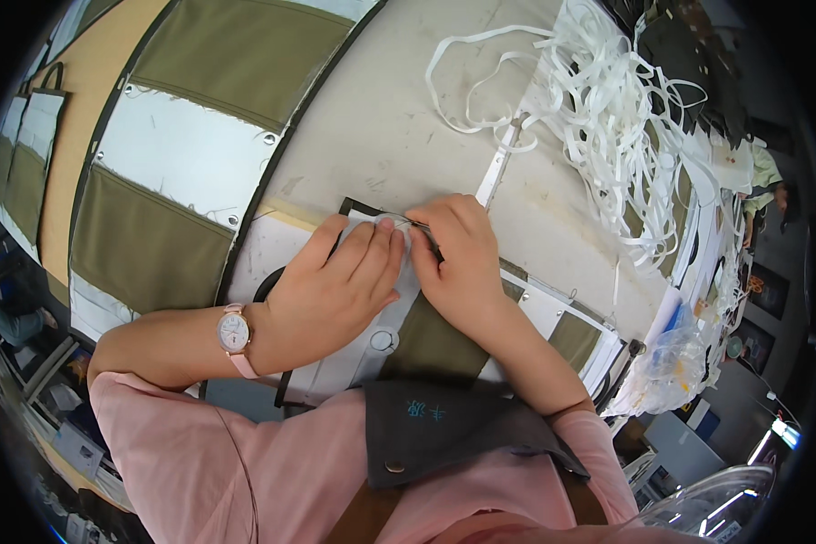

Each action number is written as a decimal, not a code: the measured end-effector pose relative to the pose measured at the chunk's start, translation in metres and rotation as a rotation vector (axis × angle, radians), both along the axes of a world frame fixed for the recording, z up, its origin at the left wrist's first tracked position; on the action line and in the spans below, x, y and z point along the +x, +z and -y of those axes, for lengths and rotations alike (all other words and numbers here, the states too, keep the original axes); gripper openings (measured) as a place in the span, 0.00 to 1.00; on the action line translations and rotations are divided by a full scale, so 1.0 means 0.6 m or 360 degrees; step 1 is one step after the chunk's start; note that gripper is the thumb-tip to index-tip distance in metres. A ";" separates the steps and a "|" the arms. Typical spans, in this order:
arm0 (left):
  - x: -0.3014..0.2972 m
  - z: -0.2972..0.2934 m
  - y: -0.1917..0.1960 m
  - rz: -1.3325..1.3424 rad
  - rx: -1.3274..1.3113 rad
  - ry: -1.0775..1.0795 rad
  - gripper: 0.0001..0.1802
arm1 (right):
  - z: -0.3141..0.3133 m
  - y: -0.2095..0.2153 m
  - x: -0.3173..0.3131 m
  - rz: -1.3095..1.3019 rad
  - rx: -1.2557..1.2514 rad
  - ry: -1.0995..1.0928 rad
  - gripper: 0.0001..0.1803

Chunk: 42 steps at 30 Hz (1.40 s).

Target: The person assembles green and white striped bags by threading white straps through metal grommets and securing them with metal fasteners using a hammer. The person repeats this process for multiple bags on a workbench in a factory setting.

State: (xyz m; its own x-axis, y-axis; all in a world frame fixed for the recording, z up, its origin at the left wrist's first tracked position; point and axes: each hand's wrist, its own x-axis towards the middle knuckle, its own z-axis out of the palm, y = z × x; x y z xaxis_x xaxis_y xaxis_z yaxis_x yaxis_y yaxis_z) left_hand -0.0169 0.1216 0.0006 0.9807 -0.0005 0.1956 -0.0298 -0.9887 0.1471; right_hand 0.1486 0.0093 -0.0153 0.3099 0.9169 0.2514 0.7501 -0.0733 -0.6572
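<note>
My left hand [340,286], with a watch [234,332] on its wrist, lies with fingers stretched out over the edge of a white and olive fabric panel [440,337]. My right hand [460,258] is closed around a small dark metal tool [423,226], whose kind I cannot make out. The tool's thin tip is close to my left fingertips, at the panel's dark-bound far corner. A clear plastic strip [381,340] with a ring-shaped mark runs down the panel below my hands. My fingers hide part of that corner.
Another white and olive panel [163,136] with metal snaps lies at the left. A tangled heap of white tape [616,136] covers the far right of the table [372,118]. Crumpled clear plastic bags [671,367] sit at the right edge. A dark-handled bag [29,163] lies far left.
</note>
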 end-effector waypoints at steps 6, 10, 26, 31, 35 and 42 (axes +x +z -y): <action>-0.003 -0.006 0.000 0.0029 -0.0020 0.0018 0.28 | -0.008 0.003 -0.004 0.0097 0.0006 0.0025 0.12; -0.004 -0.005 -0.001 0.0041 -0.0020 0.0011 0.24 | -0.018 0.005 0.002 0.0269 -0.0038 0.0214 0.14; -0.001 -0.008 -0.009 0.0238 -0.0119 0.0011 0.13 | -0.036 0.003 0.011 0.0456 -0.0005 0.0402 0.12; -0.003 -0.009 -0.007 0.0198 -0.0118 -0.0006 0.13 | -0.048 0.015 0.013 0.0716 -0.0058 0.0673 0.13; -0.004 -0.007 -0.011 0.0246 -0.0125 0.0007 0.14 | -0.047 0.002 0.005 0.0363 -0.0098 0.0353 0.11; -0.005 -0.026 0.000 0.0109 -0.0251 -0.0007 0.13 | 0.001 -0.007 -0.006 0.0150 0.0072 0.0107 0.18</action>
State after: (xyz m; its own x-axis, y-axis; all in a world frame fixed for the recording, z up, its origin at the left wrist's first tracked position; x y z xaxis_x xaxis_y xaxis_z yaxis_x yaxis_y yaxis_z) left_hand -0.0200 0.1370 0.0009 0.9650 0.0310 0.2603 -0.0497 -0.9534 0.2977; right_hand 0.1450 0.0085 -0.0198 0.2215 0.9218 0.3183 0.8109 0.0072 -0.5852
